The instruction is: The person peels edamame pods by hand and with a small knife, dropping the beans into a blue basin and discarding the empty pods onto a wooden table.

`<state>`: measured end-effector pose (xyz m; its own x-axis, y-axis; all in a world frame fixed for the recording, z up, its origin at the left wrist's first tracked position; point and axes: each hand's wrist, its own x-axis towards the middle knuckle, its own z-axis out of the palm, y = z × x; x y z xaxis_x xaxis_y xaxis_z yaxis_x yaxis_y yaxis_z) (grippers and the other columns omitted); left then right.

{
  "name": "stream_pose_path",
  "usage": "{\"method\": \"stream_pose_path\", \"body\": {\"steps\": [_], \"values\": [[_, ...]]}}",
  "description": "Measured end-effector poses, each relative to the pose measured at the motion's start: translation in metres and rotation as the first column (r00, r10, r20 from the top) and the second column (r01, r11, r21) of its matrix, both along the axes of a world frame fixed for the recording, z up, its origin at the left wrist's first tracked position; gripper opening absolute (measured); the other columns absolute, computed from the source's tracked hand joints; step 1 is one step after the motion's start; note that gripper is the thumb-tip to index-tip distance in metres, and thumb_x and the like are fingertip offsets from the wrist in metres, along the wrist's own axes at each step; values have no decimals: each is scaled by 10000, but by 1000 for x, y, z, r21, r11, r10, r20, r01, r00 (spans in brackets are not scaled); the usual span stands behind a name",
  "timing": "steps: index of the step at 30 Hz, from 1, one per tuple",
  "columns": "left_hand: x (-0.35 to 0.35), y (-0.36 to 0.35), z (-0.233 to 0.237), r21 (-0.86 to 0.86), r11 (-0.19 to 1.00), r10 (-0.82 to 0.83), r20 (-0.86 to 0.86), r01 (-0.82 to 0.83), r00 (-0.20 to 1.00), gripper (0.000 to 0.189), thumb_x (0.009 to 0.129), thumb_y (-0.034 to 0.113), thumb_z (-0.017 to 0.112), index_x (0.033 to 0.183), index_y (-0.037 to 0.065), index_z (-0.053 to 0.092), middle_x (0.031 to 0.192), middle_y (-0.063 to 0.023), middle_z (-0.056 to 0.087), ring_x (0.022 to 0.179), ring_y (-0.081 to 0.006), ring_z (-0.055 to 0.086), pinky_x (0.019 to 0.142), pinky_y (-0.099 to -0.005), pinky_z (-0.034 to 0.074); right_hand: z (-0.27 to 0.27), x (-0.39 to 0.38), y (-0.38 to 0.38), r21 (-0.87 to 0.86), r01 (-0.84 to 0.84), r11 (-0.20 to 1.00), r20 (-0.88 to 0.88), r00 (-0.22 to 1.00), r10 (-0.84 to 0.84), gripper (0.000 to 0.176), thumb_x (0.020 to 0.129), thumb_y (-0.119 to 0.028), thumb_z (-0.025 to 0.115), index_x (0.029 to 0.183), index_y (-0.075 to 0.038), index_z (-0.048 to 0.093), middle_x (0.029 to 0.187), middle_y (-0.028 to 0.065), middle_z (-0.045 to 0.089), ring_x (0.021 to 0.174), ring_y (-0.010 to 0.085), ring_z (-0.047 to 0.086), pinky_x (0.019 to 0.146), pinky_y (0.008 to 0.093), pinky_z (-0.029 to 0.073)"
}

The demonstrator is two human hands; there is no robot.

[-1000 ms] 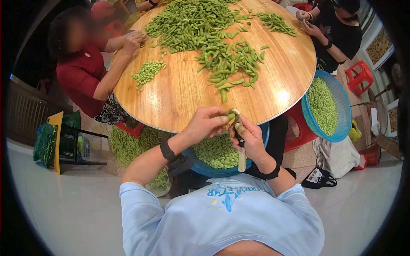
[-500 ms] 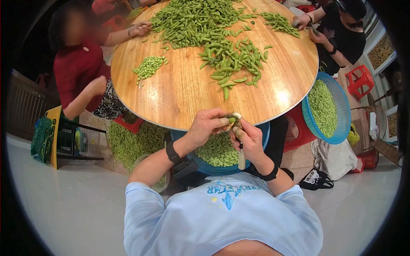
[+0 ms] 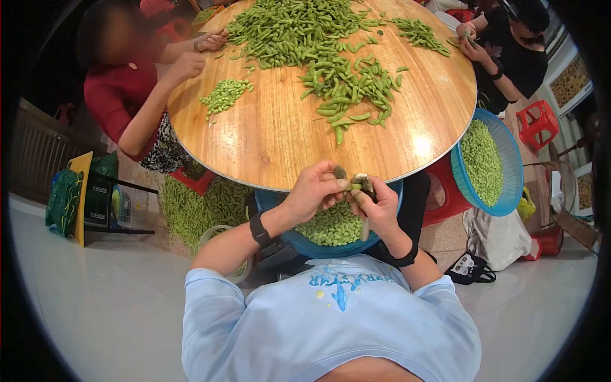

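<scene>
Over the near edge of the round table, my left hand (image 3: 316, 192) pinches a green bean pod (image 3: 354, 186), mostly covered by fingertips. My right hand (image 3: 378, 207) meets it there, closed around a slim tool whose pale end (image 3: 365, 230) sticks out below the palm; its kind is hard to make out. Dark coverings or stains show on some fingertips. Beneath both hands sits a blue basin (image 3: 312, 249) of shelled green beans (image 3: 332, 224). Loose green pods (image 3: 344, 95) lie on the table beyond my hands.
The wooden table (image 3: 273, 137) bears a large pod heap (image 3: 293, 32) and a small bean pile (image 3: 226, 95). A person in red sits left, another in black right. A blue basket (image 3: 514, 167) of beans stands right. Pods (image 3: 197, 213) cover the floor at left.
My hands have shifted slightly apart and the pod now shows between them. The person in red has raised a hand to the table edge. The person in black has brought both hands together.
</scene>
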<state>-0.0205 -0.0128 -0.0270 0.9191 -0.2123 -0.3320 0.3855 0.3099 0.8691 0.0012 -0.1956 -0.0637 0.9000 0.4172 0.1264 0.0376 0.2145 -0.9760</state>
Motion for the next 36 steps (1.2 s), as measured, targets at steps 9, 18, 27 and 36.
{"method": "stream_pose_path", "body": {"steps": [9, 18, 27, 36], "values": [[-5, 5, -6, -26, 997, -66, 260, 75, 963, 316, 869, 46, 631, 1175, 8, 564, 963, -70, 661, 795, -112, 614, 678, -242, 499, 20, 3, -7, 339, -133, 931, -511, 805, 301, 151, 922, -90, 535, 1019, 25, 550, 737, 74, 584, 469, 91, 473, 383, 203, 325], [-3, 10, 12, 64, 995, 55, 265, -75, 963, 151, 912, 79, 589, 1040, -2, 605, 786, 12, 590, 666, -51, 548, 562, -195, 438, 17, -8, -9, -69, -331, 941, -291, 909, 299, 141, 923, -97, 520, 1017, 6, 542, 664, 33, 554, 459, 69, 452, 396, 214, 333], [-16, -3, 1, 211, 978, -41, 206, -3, 978, 122, 904, 118, 619, 958, 14, 652, 701, 39, 560, 570, -21, 470, 483, -166, 346, 19, -14, -10, 192, -247, 950, -349, 887, 301, 409, 999, -133, 376, 1394, -28, 389, 787, 62, 528, 507, 83, 457, 416, 198, 365], [-18, -3, 4, 241, 969, -18, 263, -47, 965, 117, 905, 77, 589, 948, -17, 643, 762, 39, 588, 704, -29, 502, 619, -201, 417, 23, -16, -8, 342, -252, 905, -380, 844, 378, 410, 1003, -141, 391, 1398, -32, 388, 766, 49, 516, 514, 78, 445, 430, 199, 367]]}}
